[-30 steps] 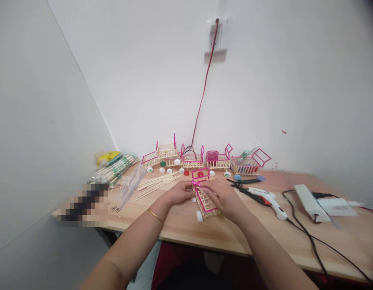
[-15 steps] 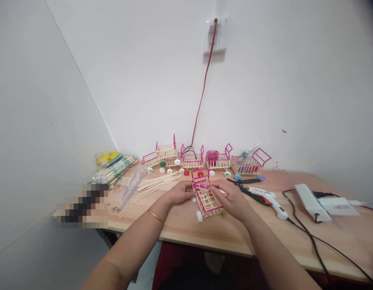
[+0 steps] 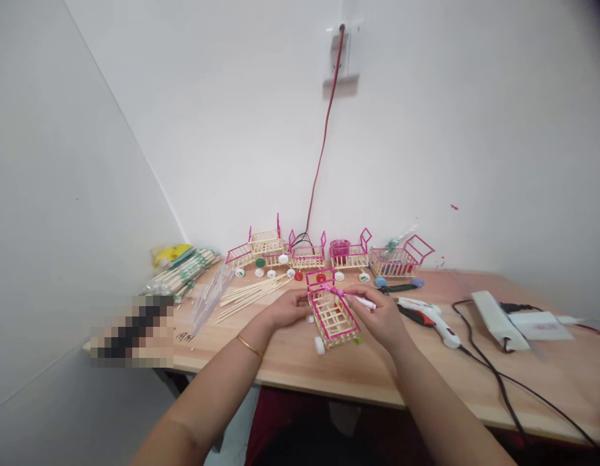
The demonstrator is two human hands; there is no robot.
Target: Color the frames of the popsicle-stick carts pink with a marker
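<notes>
A small stick-built toy cart point(image 3: 331, 336) stands on the wooden table in front of me, with pink-coloured upper edges and round wheels. My left hand point(image 3: 287, 310) has its fingers closed at the cart's back left corner, steadying it; the fingertips are partly hidden. In my right hand point(image 3: 380, 317) is a slim white marker pen point(image 3: 366, 302) with a pink front part. Its pink end lies over the back of the cart's basket, close to the upper rim; whether the tip touches is too small to tell.
Several similar carts point(image 3: 307, 259) line the wall, one holding a pink cup point(image 3: 339, 248). Loose sticks point(image 3: 251, 296) and bagged sticks point(image 3: 186, 272) lie left. To the right are pliers point(image 3: 416, 315), a white glue gun point(image 3: 443, 323), its cable, and a white power strip point(image 3: 498, 320).
My right hand has moved the marker pen a little right and up along the back of the basket. My left hand and the cart stay nearly where they were.
</notes>
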